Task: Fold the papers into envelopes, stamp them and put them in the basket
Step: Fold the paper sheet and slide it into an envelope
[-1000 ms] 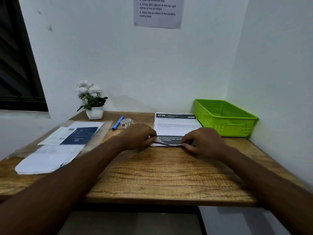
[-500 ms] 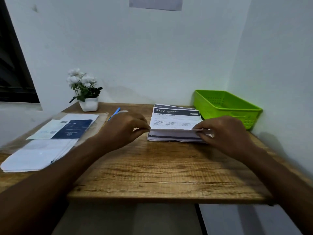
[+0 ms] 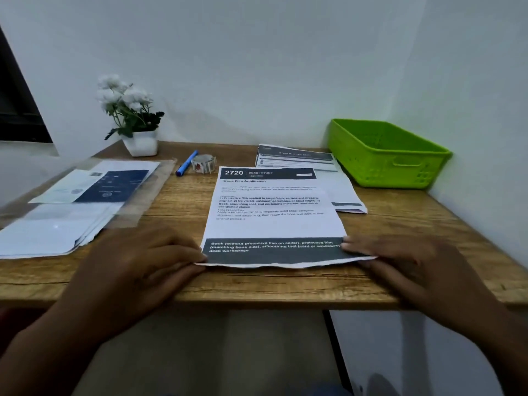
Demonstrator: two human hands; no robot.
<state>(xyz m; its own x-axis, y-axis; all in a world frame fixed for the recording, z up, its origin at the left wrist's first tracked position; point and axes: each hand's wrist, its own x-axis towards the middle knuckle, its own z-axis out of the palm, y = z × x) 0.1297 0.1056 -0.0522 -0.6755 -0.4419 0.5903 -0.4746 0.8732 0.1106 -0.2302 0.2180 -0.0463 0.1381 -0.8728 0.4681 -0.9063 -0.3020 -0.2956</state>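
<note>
A printed sheet headed "2720" (image 3: 271, 212) lies flat on the wooden desk (image 3: 257, 284), pulled toward the front edge. My left hand (image 3: 140, 270) pinches its near left corner and my right hand (image 3: 400, 267) pinches its near right corner, with the bottom edge slightly lifted. Several more printed sheets (image 3: 334, 181) lie behind it to the right. The green basket (image 3: 385, 155) stands at the back right, and nothing shows inside it. A roll of stamps (image 3: 203, 163) sits behind the sheet near the back.
A blue pen (image 3: 186, 163) lies beside the roll. A white potted flower (image 3: 134, 121) stands at the back left. White envelopes and a dark blue leaflet under clear film (image 3: 77, 207) cover the left side. Walls close in behind and on the right.
The top sheet has come off the stack and moved toward me, lying unfolded. Both hands shifted nearer the desk's front edge, and the view dropped and moved closer.
</note>
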